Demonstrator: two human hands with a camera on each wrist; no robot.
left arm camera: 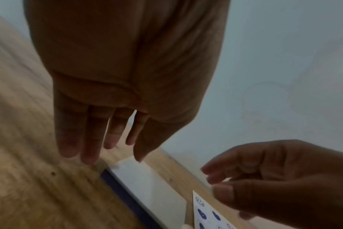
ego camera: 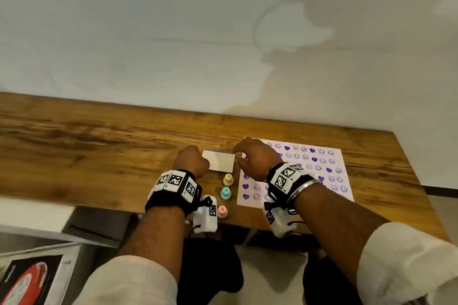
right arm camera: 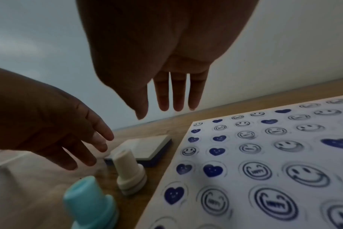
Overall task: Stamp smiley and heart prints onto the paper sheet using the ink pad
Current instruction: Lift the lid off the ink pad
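The ink pad (ego camera: 219,161) lies on the table with its white lid down, a purple rim showing beneath it (left arm camera: 147,186) (right arm camera: 145,147). My left hand (ego camera: 192,161) hovers at the pad's left end, fingers straight and pointing down (left arm camera: 100,151), holding nothing. My right hand (ego camera: 255,156) hangs over the pad's right end and the paper's corner, fingers relaxed and empty (right arm camera: 166,105). The paper sheet (ego camera: 304,156) (right arm camera: 264,155) to the right carries rows of purple smileys and hearts. A cream stamp (ego camera: 228,179) (right arm camera: 130,175), a teal stamp (ego camera: 226,192) (right arm camera: 90,206) and a pink stamp (ego camera: 222,211) stand upright in a line left of the sheet.
The wooden table (ego camera: 99,146) runs along a pale wall, which stands just behind the pad and paper. Below the table's near edge at the left sits a printed box (ego camera: 32,277). The table's right end lies just past the paper.
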